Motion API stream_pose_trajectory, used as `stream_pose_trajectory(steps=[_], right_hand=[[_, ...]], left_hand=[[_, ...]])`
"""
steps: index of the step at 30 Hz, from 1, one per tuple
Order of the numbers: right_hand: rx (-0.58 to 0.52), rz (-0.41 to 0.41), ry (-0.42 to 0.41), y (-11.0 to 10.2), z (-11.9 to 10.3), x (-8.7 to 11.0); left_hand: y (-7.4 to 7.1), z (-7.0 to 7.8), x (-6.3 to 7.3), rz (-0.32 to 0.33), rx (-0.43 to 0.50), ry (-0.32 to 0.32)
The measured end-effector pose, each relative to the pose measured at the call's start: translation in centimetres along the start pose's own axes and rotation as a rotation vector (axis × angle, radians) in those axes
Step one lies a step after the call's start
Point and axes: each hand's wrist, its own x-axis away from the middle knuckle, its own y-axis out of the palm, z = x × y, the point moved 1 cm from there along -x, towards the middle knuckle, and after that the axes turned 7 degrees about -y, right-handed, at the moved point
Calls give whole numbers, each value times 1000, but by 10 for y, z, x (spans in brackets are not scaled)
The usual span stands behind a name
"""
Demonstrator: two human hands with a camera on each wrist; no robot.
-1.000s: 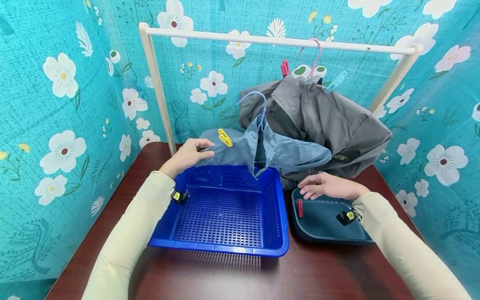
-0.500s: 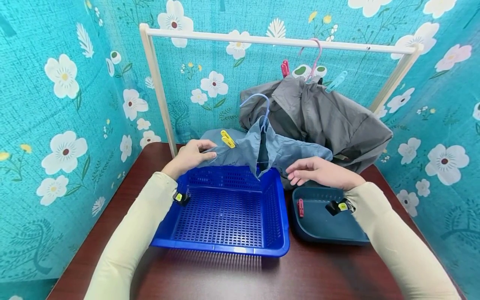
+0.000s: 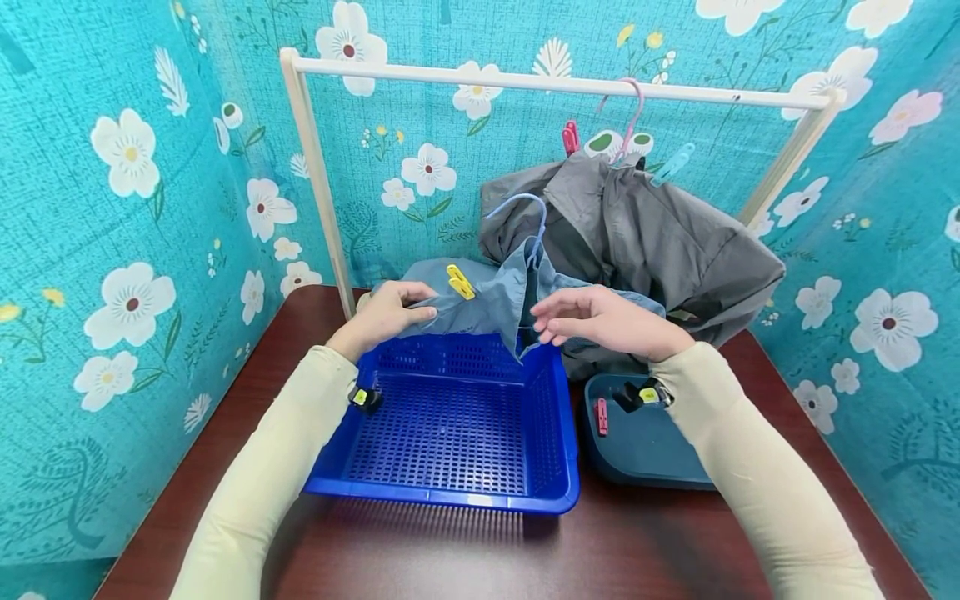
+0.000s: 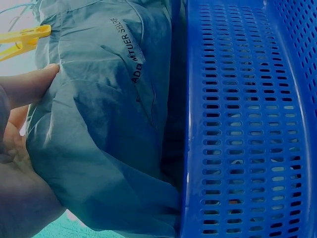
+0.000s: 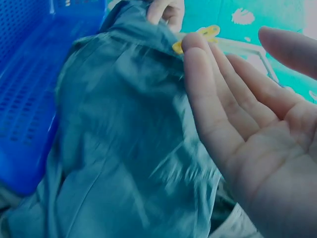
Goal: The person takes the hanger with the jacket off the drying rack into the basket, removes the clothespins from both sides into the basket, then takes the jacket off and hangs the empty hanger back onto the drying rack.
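A blue-grey jacket (image 3: 491,302) sits on a light blue hanger (image 3: 542,215), whose hook points up and left, off the rail. A yellow clothespin (image 3: 461,282) clips one shoulder. My left hand (image 3: 386,318) pinches the jacket at that side; the left wrist view shows the thumb on top of the cloth (image 4: 104,114) and fingers behind, near printed letters. My right hand (image 3: 609,318) hangs in front of the collar opening with fingers loosely bent, holding nothing. In the right wrist view its palm (image 5: 277,153) faces up beside the cloth.
A blue perforated basket (image 3: 480,501) stands below the jacket. Right of it, a dark tray (image 3: 652,446) holds a red clothespin (image 3: 602,417). Behind, a grey jacket (image 3: 675,237) hangs by a pink hanger (image 3: 636,104) from the white rail (image 3: 465,77), with pink and light blue clothespins.
My right hand has risen from over the dark tray and moved left to the jacket's collar. The hanger hook has tipped slightly right and down. My left hand keeps its pinch.
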Motion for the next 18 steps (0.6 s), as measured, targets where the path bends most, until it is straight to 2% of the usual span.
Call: stream_pose_trajectory(steps=[6, 9, 15, 18], right_hand=[[-29, 62, -65, 9, -13, -20], [-5, 100, -90, 13, -18, -29], [152, 160, -160, 18, -25, -48], [239, 179, -168, 20, -27, -56]], left_hand=[[2, 0, -1, -9, -7, 8], [3, 0, -1, -13, -14, 16], [5, 1, -1, -12, -7, 18], [6, 2, -1, -11, -12, 24]])
